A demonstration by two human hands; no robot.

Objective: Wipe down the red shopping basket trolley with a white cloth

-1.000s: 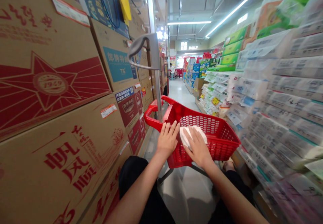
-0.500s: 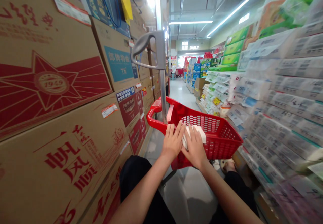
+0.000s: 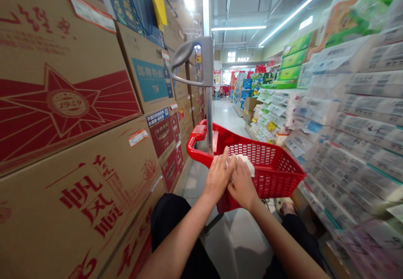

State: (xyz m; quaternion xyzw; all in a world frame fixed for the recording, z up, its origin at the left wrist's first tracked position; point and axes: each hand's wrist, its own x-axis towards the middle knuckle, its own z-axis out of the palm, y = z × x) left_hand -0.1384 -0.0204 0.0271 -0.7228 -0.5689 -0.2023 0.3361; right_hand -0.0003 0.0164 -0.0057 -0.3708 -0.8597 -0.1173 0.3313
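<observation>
The left hand (image 3: pixel 217 175), grip flat and open, rests on the red perforated plastic basket (image 3: pixel 277 179); the right hand (image 3: pixel 243 183) covers white crumpled cloth (image 3: pixel 249 165), its grip unclear.

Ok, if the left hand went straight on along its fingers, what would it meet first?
Most likely the red plastic cart basket's far perforated wall. The left hand points that way, with the crumpled white cloth right of that line; depth is hard to judge.
</observation>
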